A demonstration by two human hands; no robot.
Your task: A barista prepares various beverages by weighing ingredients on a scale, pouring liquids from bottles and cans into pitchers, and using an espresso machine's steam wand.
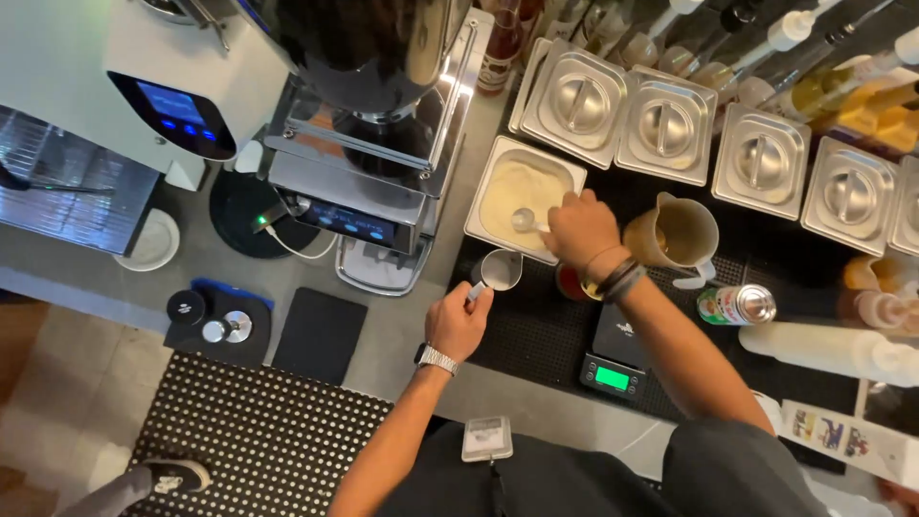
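My left hand (459, 321) grips the handle of a small steel pitcher (501, 269) that stands on the black bar mat beside an open steel container of pale powder (498, 187). My right hand (580, 230) holds a metal spoon (524, 220) whose bowl lies in the powder. A watch sits on my left wrist and dark bands circle my right wrist.
A coffee grinder (369, 115) and an espresso machine (124, 91) stand at the left. Several lidded steel containers (670, 124) line the back. A tan jug (682, 233), a can (735, 304), a digital scale (613, 359) and a tamper (230, 327) are nearby. Bottles stand behind.
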